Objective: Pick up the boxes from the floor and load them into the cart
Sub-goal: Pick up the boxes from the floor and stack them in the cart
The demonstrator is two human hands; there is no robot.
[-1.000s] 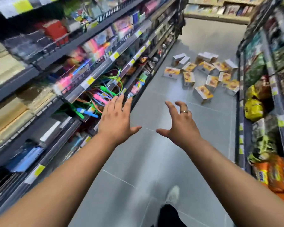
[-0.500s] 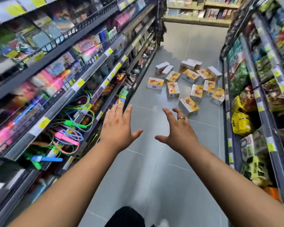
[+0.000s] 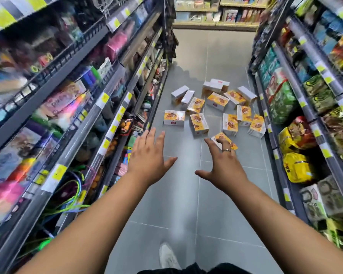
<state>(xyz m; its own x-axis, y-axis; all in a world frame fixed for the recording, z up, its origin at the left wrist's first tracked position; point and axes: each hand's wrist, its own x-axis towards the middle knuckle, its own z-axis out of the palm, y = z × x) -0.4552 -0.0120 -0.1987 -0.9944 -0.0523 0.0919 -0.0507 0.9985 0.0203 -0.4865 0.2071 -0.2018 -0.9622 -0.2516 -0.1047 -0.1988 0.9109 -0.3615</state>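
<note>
Grey tiled floor is seen running down a narrow shop aisle. It is flanked on the left by dark metal shelving stocked with colourful stationery and cords, and on the right by matching shelving packed with bagged snacks. A wooden shelf unit is set across the far end.

Orange-and-white cardboard boxes are scattered on the floor mid-aisle, some flat, some on edge, several touching one another.

Both bare arms are stretched forward above the floor. The left hand is held with fingers spread and nothing in it, short of the boxes. The right hand is likewise spread and empty. Its fingertips are seen over the nearest box, though contact cannot be told.

A white shoe is visible near the bottom edge, and a thin ring is worn on the right hand.
</note>
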